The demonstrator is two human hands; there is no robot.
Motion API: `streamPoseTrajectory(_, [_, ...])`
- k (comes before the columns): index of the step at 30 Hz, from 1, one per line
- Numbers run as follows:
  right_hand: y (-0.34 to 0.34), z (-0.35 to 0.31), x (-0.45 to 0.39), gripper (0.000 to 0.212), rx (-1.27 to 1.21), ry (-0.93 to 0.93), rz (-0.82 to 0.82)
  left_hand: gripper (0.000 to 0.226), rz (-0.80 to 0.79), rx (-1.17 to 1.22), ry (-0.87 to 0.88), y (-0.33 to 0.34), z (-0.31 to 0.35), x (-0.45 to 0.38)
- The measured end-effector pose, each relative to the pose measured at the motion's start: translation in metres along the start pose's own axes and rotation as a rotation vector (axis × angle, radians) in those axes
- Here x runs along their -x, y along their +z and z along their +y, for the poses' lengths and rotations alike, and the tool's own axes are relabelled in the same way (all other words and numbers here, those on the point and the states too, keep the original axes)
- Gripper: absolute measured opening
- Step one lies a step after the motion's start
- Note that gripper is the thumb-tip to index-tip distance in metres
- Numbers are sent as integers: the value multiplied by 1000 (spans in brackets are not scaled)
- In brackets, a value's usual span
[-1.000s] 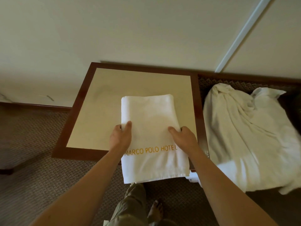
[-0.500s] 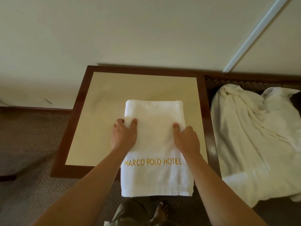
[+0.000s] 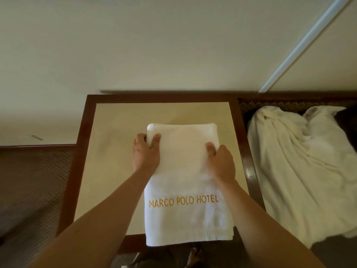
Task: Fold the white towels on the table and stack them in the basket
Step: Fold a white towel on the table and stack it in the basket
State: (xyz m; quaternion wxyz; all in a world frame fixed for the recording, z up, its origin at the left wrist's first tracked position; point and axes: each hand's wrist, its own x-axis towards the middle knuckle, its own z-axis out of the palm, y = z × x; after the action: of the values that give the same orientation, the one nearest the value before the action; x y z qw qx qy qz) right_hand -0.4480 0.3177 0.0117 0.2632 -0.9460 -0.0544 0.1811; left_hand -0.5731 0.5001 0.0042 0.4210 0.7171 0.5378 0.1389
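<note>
Terry cloth, soft and limp: folded towel (image 3: 185,182) lies on table (image 3: 119,171), near end overhanging the 6 o'clock edge. Left hand (image 3: 145,156) pinches its 9 o'clock edge, right hand (image 3: 220,163) its 3 o'clock edge. Judgement: light, droops unsupported; grip both side edges. Basket not seen.

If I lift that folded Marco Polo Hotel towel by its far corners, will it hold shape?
Probably not: the towel looks soft, its near end already drooping over the table edge. Likely light, and layers may slip apart, since each hand grips only an edge.
</note>
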Motion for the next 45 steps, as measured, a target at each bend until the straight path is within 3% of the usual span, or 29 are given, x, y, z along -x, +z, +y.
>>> streamPoseTrajectory(6, [-34, 5, 19, 63, -35, 195, -305, 47, -193, -98, -86, -32, -16, 10])
streamPoseTrajectory(12, [-33, 24, 43, 49, -188, 253, -382, 36, -452, -143, -130, -53, -47, 60])
streamPoseTrajectory(18, [-32, 27, 53, 43, -489, 319, -453, 48, -409, -146, -104, -42, -22, 47])
streamPoseTrajectory(22, [-27, 34, 65, 30, -581, 260, -380, 49, -451, -109, -70, -38, -13, 45])
streamPoseTrajectory(28, [-26, 68, 83, 53, -733, 303, -409, 56, -569, -11, -33, -33, -3, 56])
streamPoseTrajectory(32, [-41, 92, 99, 25, -815, 308, -328, 60, -585, -21, 22, -21, 5, 81])
streamPoseTrajectory(34, [-52, 109, 109, 21, -839, 293, -264, 60, -598, -26, 57, -10, 11, 101])
streamPoseTrajectory(37, [-75, 143, 122, 36, -859, 269, -153, 64, -628, -31, 118, 9, 30, 137])
streamPoseTrajectory(41, [-119, 198, 151, 26, -895, 276, -31, 59, -659, -9, 217, 41, 58, 201])
streamPoseTrajectory(45, [-161, 262, 193, 43, -973, 307, 139, 54, -758, -3, 338, 81, 77, 271])
